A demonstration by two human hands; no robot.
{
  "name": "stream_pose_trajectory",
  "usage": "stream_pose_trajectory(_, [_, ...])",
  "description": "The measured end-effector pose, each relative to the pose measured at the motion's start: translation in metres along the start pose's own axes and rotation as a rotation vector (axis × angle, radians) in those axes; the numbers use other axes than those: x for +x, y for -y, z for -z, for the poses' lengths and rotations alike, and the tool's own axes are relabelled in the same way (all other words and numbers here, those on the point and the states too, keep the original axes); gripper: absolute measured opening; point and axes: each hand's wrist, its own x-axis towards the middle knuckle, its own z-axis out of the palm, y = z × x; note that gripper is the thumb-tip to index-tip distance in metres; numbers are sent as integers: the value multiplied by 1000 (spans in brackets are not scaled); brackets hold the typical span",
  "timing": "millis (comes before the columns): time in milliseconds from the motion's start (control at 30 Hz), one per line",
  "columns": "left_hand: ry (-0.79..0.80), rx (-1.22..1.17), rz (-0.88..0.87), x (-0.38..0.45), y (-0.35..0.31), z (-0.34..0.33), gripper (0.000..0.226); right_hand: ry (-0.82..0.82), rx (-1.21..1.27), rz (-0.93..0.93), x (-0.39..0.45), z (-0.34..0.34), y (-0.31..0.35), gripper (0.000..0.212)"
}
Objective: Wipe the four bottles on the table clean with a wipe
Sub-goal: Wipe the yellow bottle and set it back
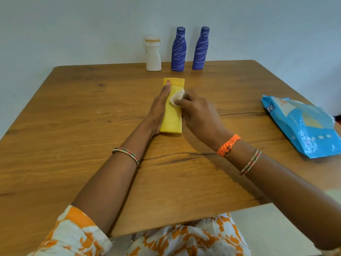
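**One bottle under the wipe, three waiting**

The counter [73, 111] carries all four bottles. A blue wipe pack [302, 126] lies at its right edge. The yellow bottle [172, 115] lies flat at the centre, cap pointing away. Two purple bottles [178, 49] [201, 48] and a white bottle [153, 54] stand upright in a row at the far edge, well apart from the hands (whether any is already clean, I cannot tell). The left hand [160, 108] steadies the yellow bottle, its fingers straight along its side. The right hand [199, 111] has fingers pinching the wipe [177, 97], pressed on the bottle's upper half. Judging by this, most of the task is likely left.
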Motion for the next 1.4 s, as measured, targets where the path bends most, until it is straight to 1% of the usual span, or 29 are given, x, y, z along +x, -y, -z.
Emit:
stream_pose_trajectory(100, [118, -10, 60, -1, -1, 2, 55, -97, 67, -55, 14, 7, -11, 28])
stream_pose_trajectory(167, [139, -14, 75, 1, 1, 2, 58, -154, 81, -77, 25, 11, -17, 27])
stream_pose_trajectory(267, [46, -22, 42, 5, 5, 4, 45, -121, 103, -100, 21, 9, -9, 30])
stream_pose_trajectory(300, [17, -29, 50, 6, 6, 5, 44, -103, 117, -112, 15, 6, -4, 30])
stream_pose_trajectory(400, [-11, -85, 144, 7, 4, 10, 53, -71, 232, -132, -6, -1, 8, 29])
stream_pose_trajectory(467, [2, -126, 177, 7, 3, 9, 58, -81, 329, -191, -9, -1, 7, 27])
stream_pose_trajectory(500, [-22, -125, 181, 8, 2, 8, 60, -92, 354, -231, -7, 0, 5, 26])
stream_pose_trajectory(567, [-96, -82, 169, 10, 4, 6, 62, -105, 330, -273, 2, 0, 0, 25])
stream_pose_trajectory(667, [-141, -61, 122, 13, 7, 9, 56, -100, 262, -255, 9, -5, 1, 28])
stream_pose_trajectory(733, [-185, -85, 108, 14, 6, 11, 54, -58, 239, -209, 4, -6, 6, 30])
stream_pose_trajectory(767, [-195, -111, 104, 13, 6, 12, 56, -29, 234, -185, 0, -6, 8, 30])
stream_pose_trajectory(833, [-161, -220, 109, 15, 7, 13, 63, 37, 210, -157, -11, -3, 11, 31])
stream_pose_trajectory(900, [-154, -266, 118, 14, 7, 11, 66, 90, 213, -169, -19, -1, 10, 34])
stream_pose_trajectory(967, [-180, -274, 106, 14, 8, 9, 67, 128, 254, -213, -20, 1, 9, 34])
stream_pose_trajectory(1033, [-219, -323, 89, 15, 7, 7, 67, 175, 281, -253, -18, 3, 10, 31])
stream_pose_trajectory(1100, [-234, -397, 113, 15, 6, 7, 72, 207, 276, -246, -13, 1, 17, 29])
stream_pose_trajectory(1167, [-206, -437, 146, 12, 5, 8, 78, 185, 260, -225, -2, -4, 22, 28])
stream_pose_trajectory(1233, [-179, -322, 151, 13, 7, 11, 80, 124, 233, -244, 16, -8, 20, 28])
stream_pose_trajectory(1300, [-168, -205, 146, 10, 8, 11, 71, 43, 182, -256, 37, -9, 14, 27])
stream_pose_trajectory(1367, [-143, -180, 147, 10, 9, 12, 64, -17, 114, -204, 49, -10, 9, 25])
stream_pose_trajectory(1400, [-139, -183, 146, 10, 8, 12, 62, -9, 88, -167, 49, -10, 9, 24])
